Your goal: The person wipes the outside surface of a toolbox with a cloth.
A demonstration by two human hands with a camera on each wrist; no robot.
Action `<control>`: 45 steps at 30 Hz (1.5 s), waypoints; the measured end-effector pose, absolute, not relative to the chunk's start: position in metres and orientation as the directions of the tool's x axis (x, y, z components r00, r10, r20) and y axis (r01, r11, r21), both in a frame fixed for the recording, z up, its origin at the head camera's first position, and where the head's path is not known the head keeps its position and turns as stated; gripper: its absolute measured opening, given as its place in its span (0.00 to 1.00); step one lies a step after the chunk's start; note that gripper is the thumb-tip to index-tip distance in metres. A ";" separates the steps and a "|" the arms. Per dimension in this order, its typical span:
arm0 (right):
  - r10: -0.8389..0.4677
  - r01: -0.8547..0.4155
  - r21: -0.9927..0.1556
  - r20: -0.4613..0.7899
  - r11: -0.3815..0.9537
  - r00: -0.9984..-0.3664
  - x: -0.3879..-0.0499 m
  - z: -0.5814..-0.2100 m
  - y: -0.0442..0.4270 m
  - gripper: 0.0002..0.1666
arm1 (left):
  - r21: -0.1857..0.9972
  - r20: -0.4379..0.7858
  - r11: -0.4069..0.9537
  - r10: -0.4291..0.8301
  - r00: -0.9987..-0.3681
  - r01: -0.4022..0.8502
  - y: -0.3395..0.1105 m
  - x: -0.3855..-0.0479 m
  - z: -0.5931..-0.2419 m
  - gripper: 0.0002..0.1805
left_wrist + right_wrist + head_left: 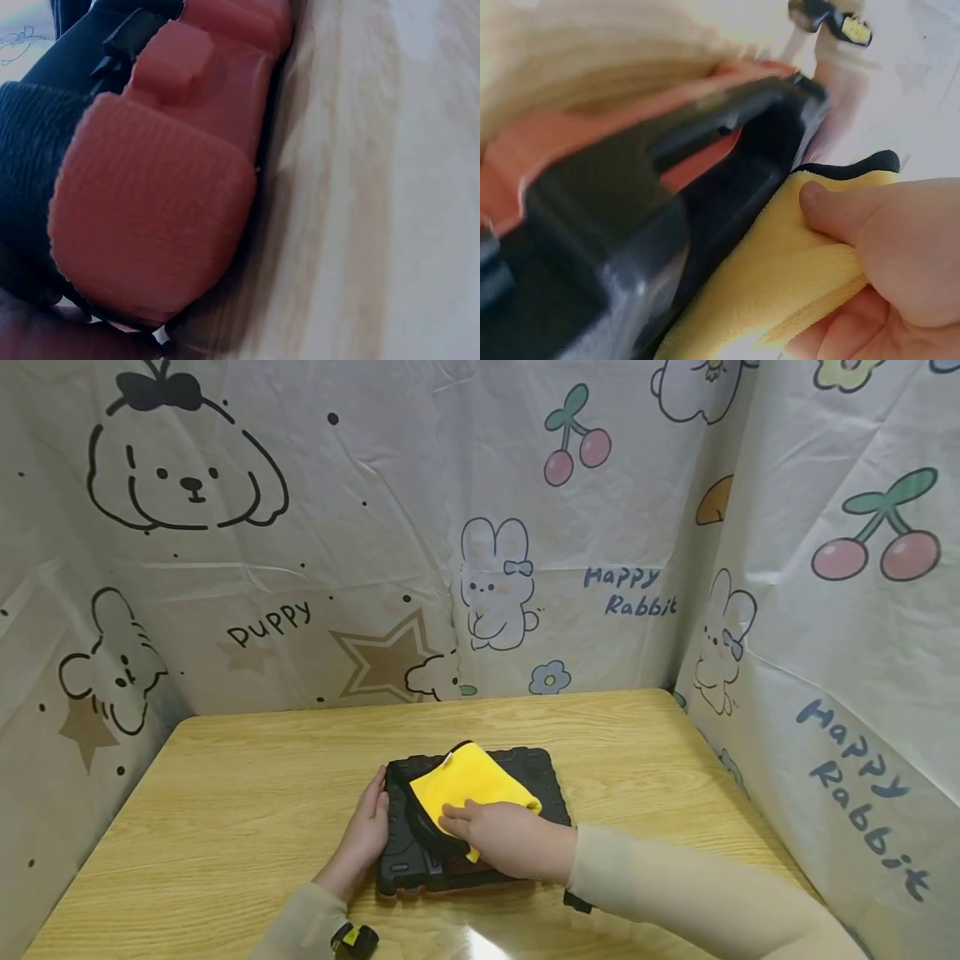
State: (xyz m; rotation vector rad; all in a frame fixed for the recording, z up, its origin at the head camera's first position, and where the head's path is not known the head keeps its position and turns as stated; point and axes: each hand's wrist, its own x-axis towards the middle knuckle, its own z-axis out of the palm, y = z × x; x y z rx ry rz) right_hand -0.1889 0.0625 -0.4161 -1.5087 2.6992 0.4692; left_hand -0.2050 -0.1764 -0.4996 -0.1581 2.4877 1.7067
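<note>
A plastic carrying case (555,781), black on top with a red-orange lower half (150,210), lies flat on the table. My left hand (367,827) rests against its left side, with fingers extended along the edge; only part of that hand shows in the left wrist view. Over the top of the case, my right hand (517,839) holds a yellow cloth (480,777) with a black border. In the right wrist view, the thumb (829,210) lies over the folded cloth and other fingers curl beneath it. The cloth touches the case near its black handle (705,127).
The wooden table (247,793) extends around the case on all sides. Behind it and at both sides hang white printed sheets (375,552). A dark strap (354,939) with a yellow patch sits at the left wrist.
</note>
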 end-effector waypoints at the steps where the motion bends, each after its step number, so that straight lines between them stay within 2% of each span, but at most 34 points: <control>1: -0.834 -0.837 0.259 -0.159 0.482 -0.529 -0.185 -0.416 0.064 0.38 | 0.920 -0.159 0.361 -0.019 -0.987 -0.155 -0.176 -0.205 -0.499 0.31; 8: -0.864 -0.844 0.335 -0.135 0.420 -0.484 -0.164 -0.417 0.073 0.37 | 0.916 -0.151 0.372 -0.019 -0.988 -0.147 -0.175 -0.205 -0.498 0.31; 16: -0.890 -0.863 0.319 -0.105 0.393 -0.444 -0.147 -0.417 0.082 0.36 | 0.921 -0.119 0.373 -0.015 -0.993 -0.116 -0.177 -0.206 -0.500 0.31; 24: -0.903 -0.876 0.284 -0.068 0.391 -0.425 -0.145 -0.418 0.085 0.35 | 0.923 -0.116 0.369 -0.005 -0.993 -0.110 -0.179 -0.207 -0.503 0.31; 32: -0.881 -0.863 0.271 -0.094 0.425 -0.464 -0.155 -0.415 0.082 0.36 | 0.912 -0.118 0.395 -0.003 -0.993 -0.110 -0.179 -0.207 -0.501 0.31; 40: -0.817 -0.824 0.072 -0.110 0.561 -0.566 -0.180 -0.414 0.079 0.37 | 0.912 -0.133 0.392 0.003 -0.991 -0.121 -0.179 -0.207 -0.501 0.31; 45: -0.788 -0.792 0.004 -0.092 0.611 -0.609 -0.196 -0.416 0.076 0.35 | 0.908 -0.128 0.402 -0.001 -0.992 -0.118 -0.179 -0.206 -0.499 0.31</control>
